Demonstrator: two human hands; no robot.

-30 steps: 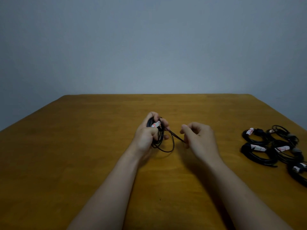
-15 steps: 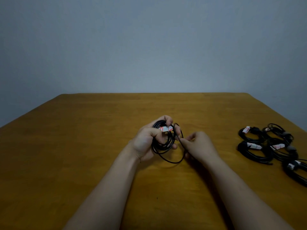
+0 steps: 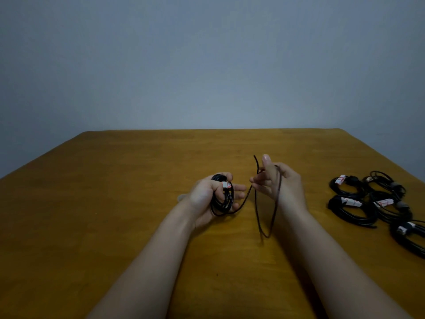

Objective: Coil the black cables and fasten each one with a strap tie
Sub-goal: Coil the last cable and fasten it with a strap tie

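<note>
Black cable coil (image 3: 224, 201) sits upright in your left hand (image 3: 202, 196), just above the wooden table (image 3: 115, 203), with your fingers curled round it. A white-and-red strap tie (image 3: 226, 185) shows at the top of the coil. The cable's loose tail (image 3: 257, 212) runs across to your right hand (image 3: 287, 187), whose fingers pinch it with one finger raised. A slack loop hangs below. Tied cable coils (image 3: 349, 208) lie on the table, well to the right.

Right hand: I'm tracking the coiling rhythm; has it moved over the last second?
Yes. The right hand has shifted toward the table's far edge and slightly nearer the tied coils, trailing a loop of cable.
</note>
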